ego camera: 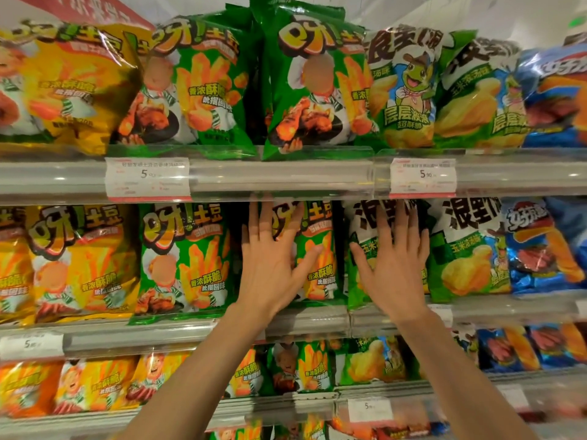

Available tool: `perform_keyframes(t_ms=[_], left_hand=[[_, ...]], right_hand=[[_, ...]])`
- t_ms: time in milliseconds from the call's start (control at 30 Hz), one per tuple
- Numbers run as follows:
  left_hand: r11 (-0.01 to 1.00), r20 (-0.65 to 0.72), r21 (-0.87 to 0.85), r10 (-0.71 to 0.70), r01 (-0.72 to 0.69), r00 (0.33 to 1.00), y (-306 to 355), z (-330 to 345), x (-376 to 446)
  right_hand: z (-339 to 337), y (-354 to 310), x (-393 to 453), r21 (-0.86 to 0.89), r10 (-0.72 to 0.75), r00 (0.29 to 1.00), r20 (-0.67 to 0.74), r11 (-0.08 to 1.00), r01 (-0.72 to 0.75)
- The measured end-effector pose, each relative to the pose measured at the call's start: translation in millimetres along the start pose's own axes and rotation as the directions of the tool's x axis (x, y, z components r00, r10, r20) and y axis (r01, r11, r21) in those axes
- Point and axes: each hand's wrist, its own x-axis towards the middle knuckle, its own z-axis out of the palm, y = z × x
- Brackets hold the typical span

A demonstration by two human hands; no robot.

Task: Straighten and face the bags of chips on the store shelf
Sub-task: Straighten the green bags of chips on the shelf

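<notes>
A: Both of your hands are flat, fingers spread and straight, gripping nothing. Your left hand (273, 265) presses the face of the green fries bag (317, 249) on the middle shelf (305, 319), and your right hand (394, 265) lies on the green-and-white wavy-chip bag (359, 249) just beside it.

B: What could go wrong?

A: Push too hard and a bag may slide back out of line with its neighbours, or the chips inside may crush. The wavy-chip bag's lower edge looks to sit at the clear front rail (476, 308); I judge a sideways shove could tip it over that rail. There is also a dark gap left of your left hand, so the fries bag could lean into it.

B: Anything readable?

A: The fries bags carry "呀!土豆" and "香浓酥脆". The wavy-chip bags on the top shelf read "层层波浪" and "超酥脆", beside a cartoon turtle; the one under your right hand shows "玉米". The left price tag (147, 177) starts with 5, the right price tag (422, 176) seems to read 5.90; the small print is blurred.
</notes>
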Motion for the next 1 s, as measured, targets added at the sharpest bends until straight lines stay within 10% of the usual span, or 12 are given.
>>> perform_keyframes(t_ms=[333, 633, 1000], left_hand=[[1.000, -0.003, -0.010, -0.023, 0.023, 1.000, 12.0, 16.8, 3.0], [0.960, -0.032, -0.280, 0.012, -0.021, 0.999, -16.5, -22.2, -12.1], [0.689, 0.219, -0.641, -0.258, 0.339, 0.941, -93.6, -101.0, -112.4]], right_hand=[[15.4, 14.6, 4.0, 0.018, 0.004, 0.995, 0.105, 1.000, -0.006], [-26.7, -7.2, -18.6, 0.425, 0.178, 0.978, 0.111, 0.881, -0.208], [-34.9, -91.1, -142.1, 0.622, 0.336, 0.877, 0.343, 0.618, -0.480]])
